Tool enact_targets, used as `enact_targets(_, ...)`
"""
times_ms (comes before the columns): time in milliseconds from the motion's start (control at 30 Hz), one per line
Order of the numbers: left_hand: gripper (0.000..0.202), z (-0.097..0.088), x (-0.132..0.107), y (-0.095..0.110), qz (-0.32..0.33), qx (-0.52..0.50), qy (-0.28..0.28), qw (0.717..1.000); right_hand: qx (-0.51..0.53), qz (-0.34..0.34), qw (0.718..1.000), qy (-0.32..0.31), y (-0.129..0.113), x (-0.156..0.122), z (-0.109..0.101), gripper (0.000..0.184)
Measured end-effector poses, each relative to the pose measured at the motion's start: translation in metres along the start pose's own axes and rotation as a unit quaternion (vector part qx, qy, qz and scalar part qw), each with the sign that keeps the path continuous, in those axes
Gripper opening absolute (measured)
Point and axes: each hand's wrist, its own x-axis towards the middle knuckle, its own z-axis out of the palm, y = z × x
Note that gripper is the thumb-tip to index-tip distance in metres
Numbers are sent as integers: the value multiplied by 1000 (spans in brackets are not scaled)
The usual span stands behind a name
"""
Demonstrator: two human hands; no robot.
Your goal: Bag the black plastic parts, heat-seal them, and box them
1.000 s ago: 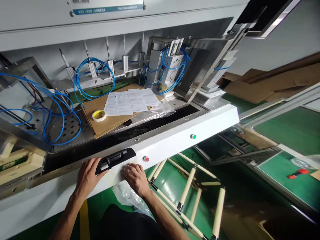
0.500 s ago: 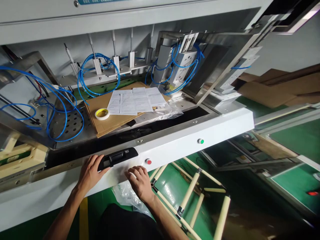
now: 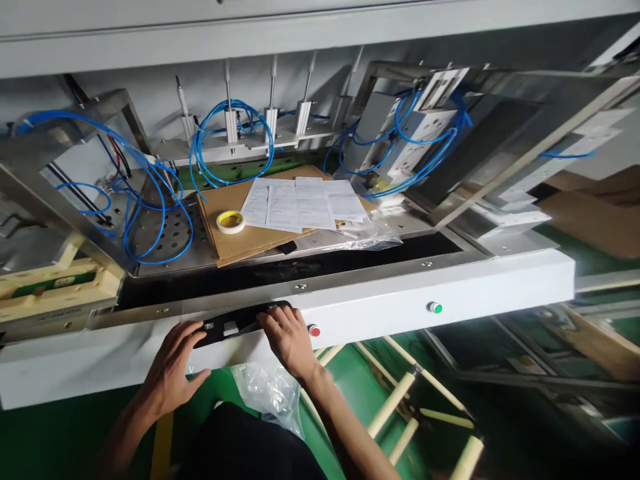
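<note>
A long black plastic trim panel [image 3: 216, 331], resembling a car door switch panel, rests along the front ledge of a white machine [image 3: 370, 299]. My right hand [image 3: 290, 341] has its fingers curled over the panel's right end and grips it. At the other end is my left hand [image 3: 173, 365], its fingertips touching or nearly touching the panel and its thumb spread well away. The fingers of my right hand hide part of the panel. Just right of that hand sits a red push button [image 3: 314, 331] on the white front.
Behind the ledge lie cardboard sheets [image 3: 225, 248] bearing printed papers [image 3: 300, 203] and a tape roll [image 3: 231, 223]. Blue air hoses [image 3: 193, 153] loop around metal cylinders. A green button [image 3: 436, 307] is farther right. Below are a plastic bag [image 3: 273, 393] and a cream tube frame [image 3: 393, 405].
My right hand has come up from below and taken hold of the panel's right end. My left thumb has come away from the panel. The camera view has swung, shifting the machine rightward in the picture.
</note>
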Motion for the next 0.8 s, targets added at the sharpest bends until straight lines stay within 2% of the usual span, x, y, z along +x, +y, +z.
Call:
enact_targets(67, 33, 3, -4, -3, 7, -12, 46, 999, -1, -1, 1000, -13, 2, 8, 2, 18)
enact_targets(133, 21, 5, -4, -7, -18, -46, 95, 994, 0, -4, 1000, -22, 5, 14, 3, 19)
enact_targets(200, 14, 7, -1, -12, -96, -104, 119, 983, 1, -4, 999, -33, 7, 20, 4, 22)
enact_targets(300, 27, 14, 7, -17, -272, -185, 113, 937, 3, -1, 999, -46, 10, 27, 7, 23)
enact_targets(333, 32, 17, 10, -18, -313, -189, 114, 924, 4, 0, 999, -50, 10, 28, 8, 21)
enact_targets(400, 35, 22, 16, -18, -333, -135, 145, 922, 0, 7, 998, -56, 10, 31, 10, 20)
enact_targets(500, 31, 23, 23, -7, -256, 48, 234, 937, -10, 19, 998, -64, 9, 34, 12, 22)
enact_targets(567, 28, 22, 28, 7, -171, 123, 249, 945, -16, 21, 997, -73, 9, 36, 13, 17)
enact_targets(600, 32, 23, 31, 15, -117, 136, 220, 959, -18, 20, 997, -78, 8, 37, 14, 15)
enact_targets(700, 51, 35, 42, 29, 20, 154, 61, 986, -25, 20, 995, -90, 8, 40, 14, 18)
enact_targets(733, 54, 41, 45, 30, 34, 166, 16, 985, -26, 20, 995, -93, 8, 41, 13, 22)
enact_targets(800, 58, 51, 50, 26, 25, 183, -39, 982, -25, 19, 995, -99, 8, 42, 8, 29)
